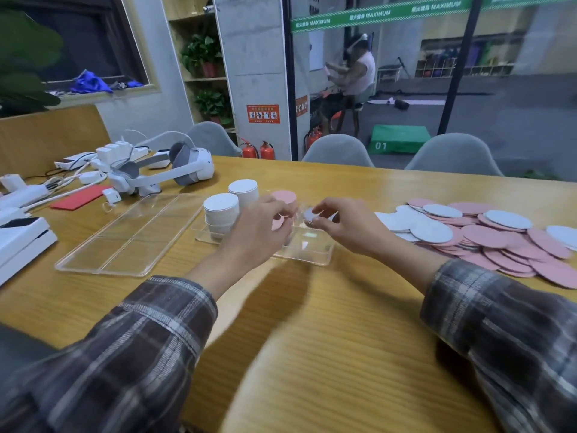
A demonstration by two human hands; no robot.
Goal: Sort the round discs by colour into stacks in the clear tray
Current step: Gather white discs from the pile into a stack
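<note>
Right hand [342,225] pinches white disc [309,215] between thumb and fingertips, above clear tray [312,260]. Left hand [259,228] curled beside pink disc [276,222]; hold unclear. White stacks [221,210], pink stack [283,196] in tray. Loose disc pile [487,239] on table [312,339], right.

The person wears a long-sleeved shirt of soft, flannel-like cloth in a plaid of dark brown, grey and off-white. The left sleeve [125,348] and the right sleeve [499,323] carry the same check: broad dark squares crossed by pale bands and thin light lines. Both cuffs end partway up the forearms, leaving the left hand [259,226] and right hand [349,226] bare.
</note>
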